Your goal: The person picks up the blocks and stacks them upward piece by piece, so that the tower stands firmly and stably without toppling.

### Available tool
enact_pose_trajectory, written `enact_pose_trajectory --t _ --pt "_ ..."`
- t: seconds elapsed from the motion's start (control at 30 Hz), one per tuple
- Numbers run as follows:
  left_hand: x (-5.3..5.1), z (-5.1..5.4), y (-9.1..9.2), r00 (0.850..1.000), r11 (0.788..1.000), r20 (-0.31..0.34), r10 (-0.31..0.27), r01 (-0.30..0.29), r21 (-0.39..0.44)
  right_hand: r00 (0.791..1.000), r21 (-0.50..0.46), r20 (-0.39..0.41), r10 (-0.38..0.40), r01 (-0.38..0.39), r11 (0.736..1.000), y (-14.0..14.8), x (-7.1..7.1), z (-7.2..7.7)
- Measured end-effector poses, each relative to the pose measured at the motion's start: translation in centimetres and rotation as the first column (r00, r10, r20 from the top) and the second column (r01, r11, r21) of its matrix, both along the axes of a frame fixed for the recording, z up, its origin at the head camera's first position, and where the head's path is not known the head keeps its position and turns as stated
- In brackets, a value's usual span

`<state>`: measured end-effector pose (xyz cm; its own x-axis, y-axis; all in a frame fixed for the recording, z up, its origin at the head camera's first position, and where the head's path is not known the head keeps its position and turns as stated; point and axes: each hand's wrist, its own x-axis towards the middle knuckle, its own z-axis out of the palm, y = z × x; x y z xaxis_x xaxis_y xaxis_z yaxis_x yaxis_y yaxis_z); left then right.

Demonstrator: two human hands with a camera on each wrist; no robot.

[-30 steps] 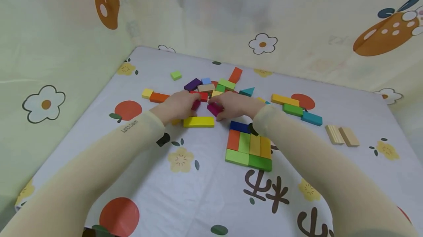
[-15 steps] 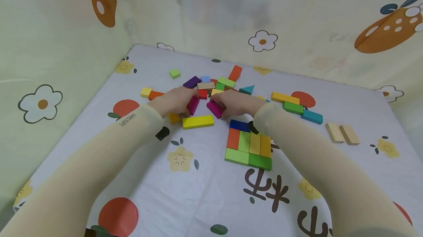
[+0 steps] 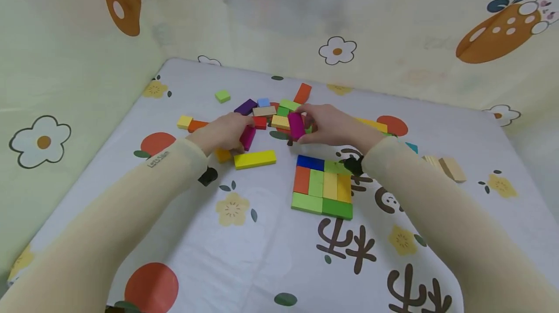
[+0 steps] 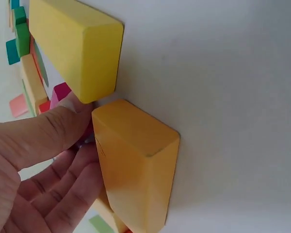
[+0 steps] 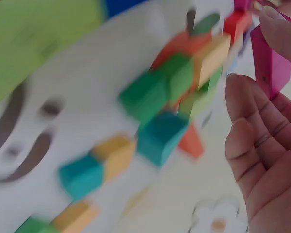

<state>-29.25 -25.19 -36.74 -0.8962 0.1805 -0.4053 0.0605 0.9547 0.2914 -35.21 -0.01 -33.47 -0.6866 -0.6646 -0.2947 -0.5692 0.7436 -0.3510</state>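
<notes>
My right hand (image 3: pixel 329 126) pinches a magenta block (image 3: pixel 296 126) between thumb and fingers; in the right wrist view that block (image 5: pixel 270 63) stands out from the fingertips. At left, my left hand (image 3: pixel 224 132) grips a second magenta block (image 3: pixel 248 137), mostly hidden by the thumb in the left wrist view. Close to the left hand lie a long yellow block (image 3: pixel 255 159) and an amber block (image 4: pixel 136 160). Nearer me is a flat rectangle of fitted blocks, with a blue block (image 3: pixel 310 162) at its far left corner and a green block (image 3: pixel 337 208) at its near right.
Behind the hands lies a loose cluster with a purple block (image 3: pixel 246 107), a plain wood block (image 3: pixel 264 112) and a red block (image 3: pixel 259 123). A lime block (image 3: pixel 222 96) lies apart at the back left. Bare wooden blocks (image 3: pixel 452 169) lie at far right, partly behind the right forearm.
My right hand has raised its magenta block and moved it right and away, toward the cluster. The left hand keeps its place on the other magenta block. The head view has shifted slightly.
</notes>
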Motion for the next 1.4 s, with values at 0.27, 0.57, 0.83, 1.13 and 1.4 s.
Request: enact_pose_trajectory --t 0.27,0.57,0.83,1.13,1.4 --pt "2.1 1.4 0.4 0.994 0.999 -0.103 -0.042 0.039 -0.036 0.985 0.026 -0.023 -0.169 0.169 0.985 12.2 3.1 0.1" --pt "5.1 0.1 2.0 0.971 0.971 -0.047 -0.233 0.231 -0.056 0.980 0.120 0.073 -0.186 0.176 0.977 17.8 5.5 -3.2" --pt "5.1 -0.2 2.6 0.982 0.980 0.029 -0.184 0.186 -0.069 0.982 0.149 0.010 -0.191 0.187 0.971 17.2 5.9 -3.3" --pt "5.1 -0.3 2.6 0.979 0.978 -0.030 -0.200 0.198 -0.070 0.979 0.151 0.002 -0.204 0.201 0.968 17.6 6.0 -3.3" --pt "5.2 -0.6 2.1 0.981 0.981 -0.087 -0.174 0.165 -0.104 0.984 0.183 0.000 -0.179 0.176 0.967 17.2 5.8 -3.5"
